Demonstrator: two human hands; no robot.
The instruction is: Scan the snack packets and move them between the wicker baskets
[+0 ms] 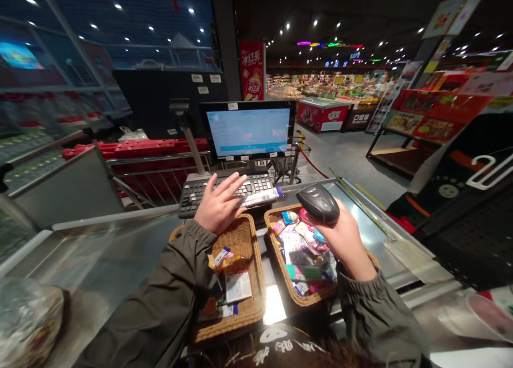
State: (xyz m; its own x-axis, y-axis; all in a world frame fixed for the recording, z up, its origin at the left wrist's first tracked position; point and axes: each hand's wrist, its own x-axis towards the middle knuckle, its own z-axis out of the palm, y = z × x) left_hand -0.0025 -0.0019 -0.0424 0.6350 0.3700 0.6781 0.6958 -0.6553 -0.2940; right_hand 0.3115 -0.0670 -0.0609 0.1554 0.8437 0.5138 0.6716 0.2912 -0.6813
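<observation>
My left hand [219, 203] is open, fingers spread over the black keyboard [228, 190] below the lit screen [248, 130]. A white packet [262, 196] lies at the keyboard's front edge, by my fingertips. My right hand [340, 234] is closed round a black barcode scanner [318, 202], held above the right wicker basket [276, 214], which is full of small colourful packets. The left wicker basket [244, 240] under my left forearm holds a few packets.
A steel counter [100, 250] surrounds the baskets. Red shopping carts [156, 170] stand behind a rail beyond the keyboard. A bagged item [28, 320] sits at the lower left. Store shelves [436, 111] and an aisle lie to the right.
</observation>
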